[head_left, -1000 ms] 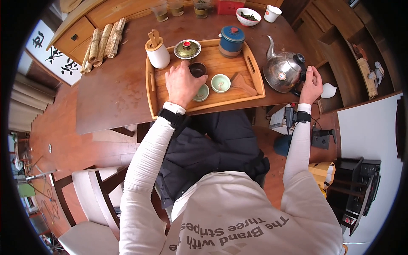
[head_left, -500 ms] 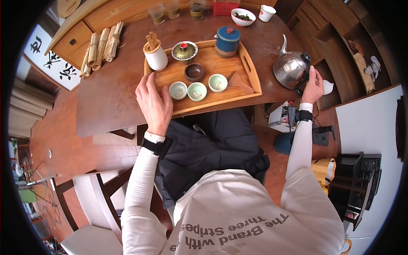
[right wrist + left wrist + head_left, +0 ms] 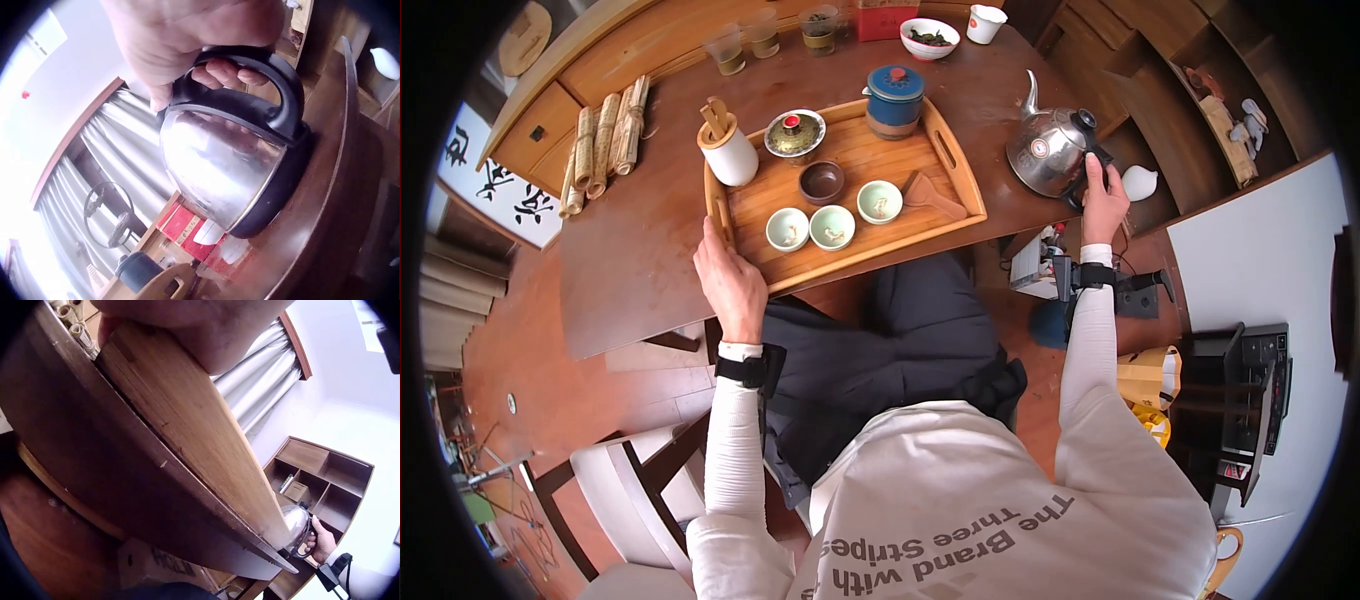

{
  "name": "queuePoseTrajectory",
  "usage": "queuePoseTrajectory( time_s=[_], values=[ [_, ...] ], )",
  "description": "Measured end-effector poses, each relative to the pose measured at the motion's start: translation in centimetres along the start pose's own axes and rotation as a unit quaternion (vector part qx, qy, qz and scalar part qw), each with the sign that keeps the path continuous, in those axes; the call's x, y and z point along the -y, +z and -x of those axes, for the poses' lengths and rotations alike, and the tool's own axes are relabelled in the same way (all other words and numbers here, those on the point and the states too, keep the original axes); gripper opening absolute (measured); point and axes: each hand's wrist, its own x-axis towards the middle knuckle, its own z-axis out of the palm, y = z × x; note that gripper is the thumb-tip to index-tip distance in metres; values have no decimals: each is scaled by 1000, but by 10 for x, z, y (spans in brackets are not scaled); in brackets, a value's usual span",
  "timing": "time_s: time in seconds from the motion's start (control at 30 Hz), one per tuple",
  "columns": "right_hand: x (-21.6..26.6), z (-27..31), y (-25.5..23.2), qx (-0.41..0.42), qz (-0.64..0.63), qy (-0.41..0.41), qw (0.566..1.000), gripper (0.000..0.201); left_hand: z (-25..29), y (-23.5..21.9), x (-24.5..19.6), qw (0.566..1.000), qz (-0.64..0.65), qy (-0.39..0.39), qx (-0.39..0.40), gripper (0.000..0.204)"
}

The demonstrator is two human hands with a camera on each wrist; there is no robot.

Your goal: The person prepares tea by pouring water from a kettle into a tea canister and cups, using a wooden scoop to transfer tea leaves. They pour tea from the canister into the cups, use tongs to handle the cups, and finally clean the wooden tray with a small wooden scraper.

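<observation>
My left hand rests on the left front corner of the wooden tray, fingers laid along its outer left side. In the left wrist view, the hand overlaps the end of the tray's side wall. Three pale green cups and a dark brown cup stand on the tray. Behind them are a patterned lidded bowl and a blue lidded pot. My right hand grips the black handle of a steel kettle, its fingers wrapped under it.
On the tray also stand a white holder of wooden tools and a brown funnel-shaped piece. Bamboo rolls lie at the table's left. Along the back are glasses, a bowl of leaves and a white cup.
My left hand has left the cups and moved left to the tray's corner; a third green cup, partly hidden before, now shows. My right hand stays at the kettle, which has shifted slightly.
</observation>
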Motion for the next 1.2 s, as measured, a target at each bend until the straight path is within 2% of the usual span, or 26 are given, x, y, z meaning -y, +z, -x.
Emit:
queuePoseTrajectory(
  time_s=[0.1,0.13,0.17,0.23,0.3,0.37,0.43,0.5,0.57,0.63,0.73,0.77,0.83,0.87,0.97,1.03,1.1,1.17,1.2],
  values=[
    [-6,2,1,-1,13,-6,1000,64,-1,-1,0,1000,-8,-9,-1,58],
    [-8,3,1,-12,27,1,1000,65,0,-1,2,1000,-8,6,-6,58],
    [-10,0,-1,3,40,-27,999,67,1,-1,2,1000,-10,22,-10,58],
    [13,11,0,24,-10,27,999,66,0,-2,-1,1000,-8,12,-10,57],
    [10,5,-6,29,57,11,998,54,-1,-4,-3,1000,-3,5,-5,57],
    [20,7,-11,-48,14,-154,987,42,0,-5,-4,1000,-2,1,-5,56],
    [37,11,-15,-144,-32,-164,975,30,-1,-6,-5,1000,-2,-6,1,56],
    [55,22,-2,-152,-27,-173,973,25,-1,-5,-3,1000,-7,-2,-2,56],
    [74,43,26,20,-15,-141,990,21,-2,-3,-2,1000,-11,4,-4,55],
    [78,59,58,112,-56,-89,988,20,-4,-5,0,1000,7,-14,8,54],
    [80,78,104,220,-81,-73,969,35,-14,-7,5,1000,7,-21,22,53],
    [80,83,115,233,-83,-75,966,37,-16,-7,5,1000,6,-20,22,53],
    [73,91,132,257,-89,-25,962,40,-18,-8,8,999,10,-23,30,52],
    [80,96,135,248,-76,-43,965,40,-17,-9,8,999,6,-26,31,52],
    [76,96,137,235,-69,-30,969,40,-16,-9,6,999,14,-17,31,52],
    [81,101,137,221,-46,-60,972,40,-18,-7,7,1000,11,-15,22,52],
    [84,105,136,226,-32,-141,963,40,-24,-9,10,1000,6,-1,15,51],
    [84,104,135,228,-23,-156,961,39,-34,-13,13,997,-15,-28,64,49],
    [83,104,134,232,-28,-155,960,38,-42,-16,9,997,-16,-27,65,49]
  ],
)
